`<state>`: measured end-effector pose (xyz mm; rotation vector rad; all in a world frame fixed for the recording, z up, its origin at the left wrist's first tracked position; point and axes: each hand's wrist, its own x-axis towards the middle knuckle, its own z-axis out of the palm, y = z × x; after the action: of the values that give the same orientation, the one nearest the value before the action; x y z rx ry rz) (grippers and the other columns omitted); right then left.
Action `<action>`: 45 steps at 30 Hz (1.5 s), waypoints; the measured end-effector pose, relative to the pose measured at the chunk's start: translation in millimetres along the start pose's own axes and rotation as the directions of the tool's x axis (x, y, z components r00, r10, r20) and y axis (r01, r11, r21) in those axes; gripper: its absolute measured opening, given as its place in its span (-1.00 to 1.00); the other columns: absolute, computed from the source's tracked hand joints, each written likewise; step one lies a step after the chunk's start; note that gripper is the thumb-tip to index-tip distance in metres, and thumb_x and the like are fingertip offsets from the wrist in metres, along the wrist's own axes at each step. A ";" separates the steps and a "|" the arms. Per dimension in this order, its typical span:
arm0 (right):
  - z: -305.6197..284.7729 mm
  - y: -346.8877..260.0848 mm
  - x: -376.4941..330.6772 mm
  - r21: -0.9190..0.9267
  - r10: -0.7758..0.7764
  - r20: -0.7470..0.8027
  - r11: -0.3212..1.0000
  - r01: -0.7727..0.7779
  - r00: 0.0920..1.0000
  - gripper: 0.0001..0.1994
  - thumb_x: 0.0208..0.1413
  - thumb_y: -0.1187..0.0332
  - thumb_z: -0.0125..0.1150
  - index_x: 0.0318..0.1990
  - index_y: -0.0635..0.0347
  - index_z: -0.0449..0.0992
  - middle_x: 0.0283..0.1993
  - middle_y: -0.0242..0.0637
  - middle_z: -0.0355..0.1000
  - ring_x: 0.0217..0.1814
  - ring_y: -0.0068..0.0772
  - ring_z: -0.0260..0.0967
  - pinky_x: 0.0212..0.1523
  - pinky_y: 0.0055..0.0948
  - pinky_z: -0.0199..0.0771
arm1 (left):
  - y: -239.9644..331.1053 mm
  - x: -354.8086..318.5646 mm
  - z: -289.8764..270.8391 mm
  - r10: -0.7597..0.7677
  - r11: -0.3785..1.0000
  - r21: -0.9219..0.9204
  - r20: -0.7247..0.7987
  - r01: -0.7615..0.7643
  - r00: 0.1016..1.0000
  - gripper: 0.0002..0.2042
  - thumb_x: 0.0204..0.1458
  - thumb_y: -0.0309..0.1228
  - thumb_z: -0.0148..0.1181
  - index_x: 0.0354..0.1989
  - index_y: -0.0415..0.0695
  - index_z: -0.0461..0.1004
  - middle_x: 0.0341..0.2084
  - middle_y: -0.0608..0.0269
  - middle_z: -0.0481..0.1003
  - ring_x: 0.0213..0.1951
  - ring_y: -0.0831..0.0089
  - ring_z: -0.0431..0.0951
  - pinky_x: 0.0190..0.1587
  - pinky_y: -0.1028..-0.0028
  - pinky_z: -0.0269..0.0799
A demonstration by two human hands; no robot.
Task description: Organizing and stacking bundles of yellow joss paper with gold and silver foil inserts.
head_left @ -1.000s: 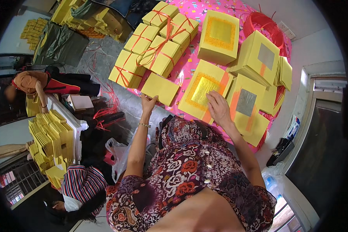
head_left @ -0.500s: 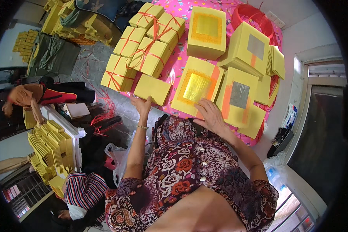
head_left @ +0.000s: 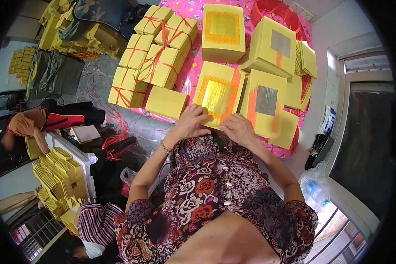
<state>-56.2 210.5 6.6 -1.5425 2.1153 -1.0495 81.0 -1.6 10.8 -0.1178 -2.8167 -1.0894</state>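
A stack of yellow paper sheets [head_left: 217, 97], its top sheet bearing a gold foil square and orange bands, lies at the near edge of the table. On its near left corner rests my left hand [head_left: 190, 124], fingers spread forward and thumb apart. My right hand [head_left: 237, 129] has its fingers bent and pressed together on the near edge of the top sheet. Left of this stack is a plain yellow paper block [head_left: 166, 102]. To its right lies a stack with a silver foil square [head_left: 265, 101]. Fingertips are partly hidden.
Yellow paper bundles tied with red string [head_left: 158, 61] stand at the table's left. More foil-topped stacks and a red string coil [head_left: 275, 15] are farther back on the pink tablecloth [head_left: 190, 61]. Two people work at left beside piled yellow paper [head_left: 59, 174]. Red string litters the floor.
My left hand has moved right, from the plain yellow block to the gold foil stack. My right hand has drawn back slightly to the near edge, its fingers now more bent.
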 end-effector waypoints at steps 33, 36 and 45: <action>-11.7 13.8 18.6 0.210 0.355 0.218 0.893 -0.399 0.909 -0.79 0.09 0.22 0.31 -0.42 0.18 0.62 -0.46 -0.30 0.43 -0.42 -0.33 0.41 -0.41 -0.34 0.34 | -13.0 7.8 6.7 -0.128 0.974 -0.190 -0.013 0.123 0.992 -0.71 -0.21 -0.26 0.54 -0.34 -0.07 0.62 -0.30 0.34 0.50 -0.14 0.30 0.41 -0.03 0.33 0.26; -7.2 16.3 16.5 0.203 0.343 0.190 0.903 -0.379 0.920 -0.78 0.10 0.22 0.30 -0.43 0.18 0.60 -0.45 -0.28 0.42 -0.39 -0.26 0.41 -0.38 -0.31 0.35 | -11.9 8.9 5.5 -0.126 0.975 -0.184 -0.009 0.122 0.992 -0.72 -0.21 -0.26 0.54 -0.34 -0.08 0.62 -0.30 0.34 0.51 -0.14 0.31 0.41 -0.04 0.35 0.26; -13.9 -6.7 12.4 0.071 0.063 -0.042 0.996 -0.060 0.997 -0.81 0.11 0.27 0.33 -0.25 0.19 0.55 -0.37 -0.25 0.42 -0.20 -0.15 0.46 -0.21 -0.23 0.47 | -4.5 13.9 -4.1 -0.088 0.992 -0.086 0.011 0.089 0.996 -0.81 -0.04 -0.26 0.40 -0.37 -0.10 0.60 -0.37 0.28 0.53 -0.23 0.26 0.45 -0.13 0.31 0.32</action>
<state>-64.9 203.3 22.8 -1.4257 2.1181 -1.1332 67.0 -7.2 12.8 -0.0046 -2.8062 -1.2325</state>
